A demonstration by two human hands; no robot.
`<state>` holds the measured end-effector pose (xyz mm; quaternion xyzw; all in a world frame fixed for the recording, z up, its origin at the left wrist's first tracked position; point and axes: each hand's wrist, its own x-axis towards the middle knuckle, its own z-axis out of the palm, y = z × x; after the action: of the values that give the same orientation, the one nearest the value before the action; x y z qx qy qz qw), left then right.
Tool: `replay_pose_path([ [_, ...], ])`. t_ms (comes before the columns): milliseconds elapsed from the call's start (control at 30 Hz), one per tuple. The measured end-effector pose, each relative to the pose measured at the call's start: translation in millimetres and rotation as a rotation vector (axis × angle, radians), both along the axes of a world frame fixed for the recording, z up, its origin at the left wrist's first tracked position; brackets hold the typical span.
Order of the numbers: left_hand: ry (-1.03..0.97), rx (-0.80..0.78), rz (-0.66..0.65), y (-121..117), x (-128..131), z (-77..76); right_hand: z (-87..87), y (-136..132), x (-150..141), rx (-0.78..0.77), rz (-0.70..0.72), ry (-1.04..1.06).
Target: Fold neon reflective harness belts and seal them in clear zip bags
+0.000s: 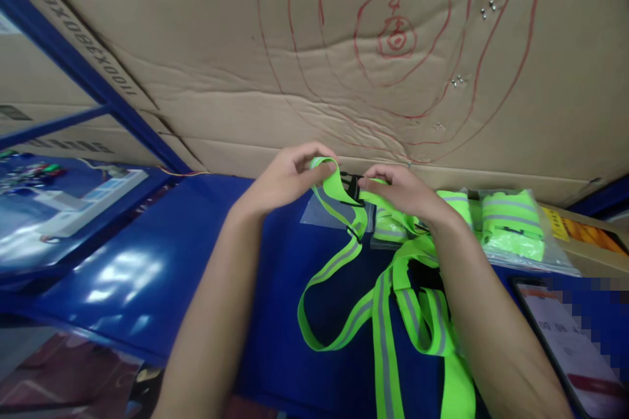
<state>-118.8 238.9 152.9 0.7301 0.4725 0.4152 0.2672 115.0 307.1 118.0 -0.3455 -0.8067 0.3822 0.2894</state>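
Note:
My left hand (pixel 307 170) pinches a neon-green strap with a grey stripe (pixel 339 265) close to a black plastic buckle (pixel 352 188). From the other side, my right hand (pixel 393 186) has its fingers closed at the buckle and the green strap beside it. The buckle sits between both hands; whether its halves are locked cannot be told. A small black slider (pixel 354 234) is threaded on the strap below. The rest of the webbing hangs in loops over the blue table and past its front edge, partly behind my right forearm.
Folded green straps in clear plastic bags (pixel 514 226) lie at the back right, near a cardboard box (pixel 602 242). A phone (pixel 572 347) lies at the right. Cardboard (pixel 206 46) with red drawn rings walls the back. A white power strip (pixel 93 203) is at the left.

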Motion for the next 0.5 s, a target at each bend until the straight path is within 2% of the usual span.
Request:
replay_pose_path([
  [100,0.080,-0.098,-0.258,-6,6,4.3,8.3,-5,0,-0.031,-0.044,0.107],
  [133,0.070,-0.101,-0.282,-7,8,4.7,10.9,-7,1,-0.025,-0.049,0.138],
  [167,0.038,-0.060,-0.243,-7,11,4.3,13.1,-9,1,-0.015,-0.052,0.166],
  [267,-0.050,0.205,0.043,-3,21,-0.5,18.7,-16,3,0.026,-0.053,0.217],
  [300,-0.064,0.247,0.085,-2,24,-2.4,20.2,-18,3,0.039,-0.048,0.221],
  [333,-0.083,0.235,0.080,0,27,-4.0,21.5,-20,3,0.054,-0.037,0.225],
  [433,-0.200,0.029,-0.032,2,31,-6.0,23.8,-23,2,0.112,-0.015,0.234],
  [500,-0.262,-0.057,-0.051,2,32,-5.9,23.7,-23,1,0.153,-0.024,0.222],
])
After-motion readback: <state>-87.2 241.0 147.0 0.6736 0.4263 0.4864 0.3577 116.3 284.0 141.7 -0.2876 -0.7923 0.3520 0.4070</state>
